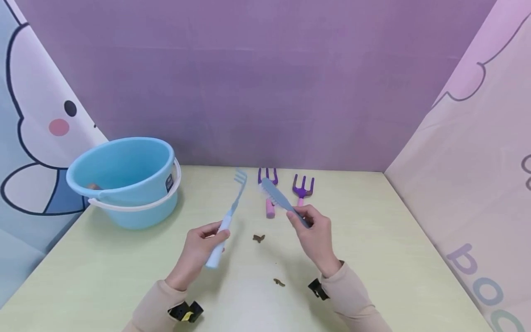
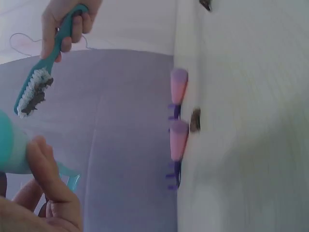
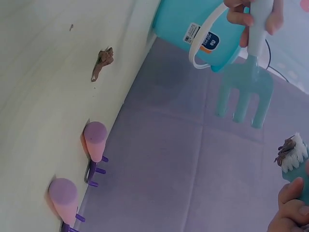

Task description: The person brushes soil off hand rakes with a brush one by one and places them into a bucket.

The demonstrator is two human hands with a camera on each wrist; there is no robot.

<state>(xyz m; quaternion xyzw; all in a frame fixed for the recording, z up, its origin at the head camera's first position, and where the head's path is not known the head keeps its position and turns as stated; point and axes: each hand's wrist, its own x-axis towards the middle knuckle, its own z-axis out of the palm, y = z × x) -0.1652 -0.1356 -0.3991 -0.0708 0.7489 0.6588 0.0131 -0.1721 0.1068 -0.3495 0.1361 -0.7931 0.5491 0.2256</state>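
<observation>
Well, right hand (image 1: 315, 236) holds brush (image 1: 277, 194); only wrist views clearly show its debris (image 2: 35, 100).

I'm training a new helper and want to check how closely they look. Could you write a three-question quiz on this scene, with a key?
1. Multiple choice: what does the left hand hold?
a) a spoon
b) a blue fork
c) a cup

2. True or false: seen from the head camera, the bucket stands to the right of both purple forks.

3. Short answer: what clings to the bristles of the brush in the right hand?

Key:
1. b
2. False; the bucket stands to their left.
3. Brown bits; what they are made of cannot be told.
</observation>
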